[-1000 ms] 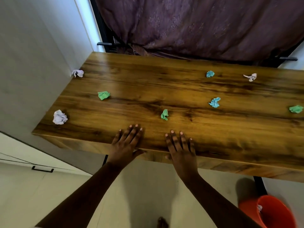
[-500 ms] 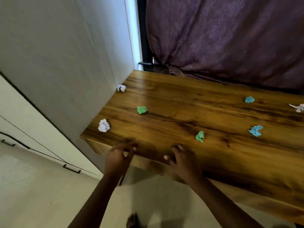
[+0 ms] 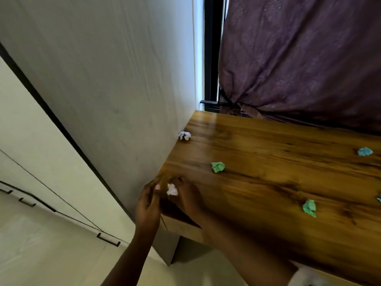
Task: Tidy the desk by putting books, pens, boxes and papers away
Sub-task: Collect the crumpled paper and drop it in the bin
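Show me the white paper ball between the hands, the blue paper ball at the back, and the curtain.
white paper ball (image 3: 172, 189), head view, its crumpled middle.
blue paper ball (image 3: 365, 151), head view, its middle.
curtain (image 3: 299, 58), head view, a purple fold.

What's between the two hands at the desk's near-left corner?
A white crumpled paper wad, between left hand and right hand; head view, grip unclear.

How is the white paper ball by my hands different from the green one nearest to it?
The white paper ball is at the near left corner of the desk; the green paper ball lies farther in. The white one is between the left hand and right hand; the green one lies untouched. Both are crumpled wads.
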Available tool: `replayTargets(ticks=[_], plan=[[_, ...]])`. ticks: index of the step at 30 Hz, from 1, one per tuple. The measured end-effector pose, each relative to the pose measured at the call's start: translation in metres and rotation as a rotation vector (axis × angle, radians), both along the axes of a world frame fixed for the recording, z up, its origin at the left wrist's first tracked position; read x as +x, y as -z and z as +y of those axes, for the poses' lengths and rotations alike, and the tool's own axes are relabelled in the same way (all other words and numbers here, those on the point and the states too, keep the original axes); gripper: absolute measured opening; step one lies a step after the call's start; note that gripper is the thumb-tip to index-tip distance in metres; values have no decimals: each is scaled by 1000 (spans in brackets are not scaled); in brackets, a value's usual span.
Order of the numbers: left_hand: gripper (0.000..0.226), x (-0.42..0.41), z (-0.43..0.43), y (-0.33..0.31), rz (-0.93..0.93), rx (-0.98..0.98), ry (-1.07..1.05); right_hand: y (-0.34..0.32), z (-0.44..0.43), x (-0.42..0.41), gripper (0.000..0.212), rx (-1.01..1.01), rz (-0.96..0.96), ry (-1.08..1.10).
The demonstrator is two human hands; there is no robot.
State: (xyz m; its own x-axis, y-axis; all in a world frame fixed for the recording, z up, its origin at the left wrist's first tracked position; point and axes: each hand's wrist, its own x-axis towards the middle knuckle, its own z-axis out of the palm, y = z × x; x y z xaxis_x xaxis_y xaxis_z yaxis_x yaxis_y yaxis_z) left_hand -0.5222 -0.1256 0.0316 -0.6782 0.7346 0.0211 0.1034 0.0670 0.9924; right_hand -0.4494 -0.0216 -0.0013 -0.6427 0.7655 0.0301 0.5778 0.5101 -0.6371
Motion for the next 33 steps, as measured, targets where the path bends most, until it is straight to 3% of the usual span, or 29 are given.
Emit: replayTargets(ticks=[3,5,7,9,12,14,16,19,22,23,25,27,33], plan=[[36,-7,22,0,-267,-57,-51,-19,-2,19,53,-100,211,135],[40,-6,38,-4,-554,-44,-22,-39,-9,32,60,-172,310,133],[41,-2,53,-10,-824,-14,69,-47,-15,37,51,-158,331,93],[36,1,69,-12,-946,-38,189,-50,-14,37,36,-62,285,51],[45,-1,91,-5,-1024,-21,223,-46,7,38,29,164,130,-19],[70,-10,106,4,-996,16,183,-48,32,37,32,353,37,-61],[76,-22,123,14,-1001,106,157,-51,65,32,30,278,73,-18],[69,-35,151,18,-1167,337,185,-49,131,10,22,180,206,173],[23,-42,172,13,-1167,400,116,-42,189,-21,27,199,119,192],[25,-43,178,13,-1189,426,105,-38,204,-32,31,194,61,173],[61,-46,186,20,-1171,433,121,-30,226,-50,33,196,-60,136],[77,-48,190,26,-1168,451,136,-21,237,-61,27,182,-102,84],[79,-48,196,40,-1225,460,131,-37,219,-37,16,24,186,162]])
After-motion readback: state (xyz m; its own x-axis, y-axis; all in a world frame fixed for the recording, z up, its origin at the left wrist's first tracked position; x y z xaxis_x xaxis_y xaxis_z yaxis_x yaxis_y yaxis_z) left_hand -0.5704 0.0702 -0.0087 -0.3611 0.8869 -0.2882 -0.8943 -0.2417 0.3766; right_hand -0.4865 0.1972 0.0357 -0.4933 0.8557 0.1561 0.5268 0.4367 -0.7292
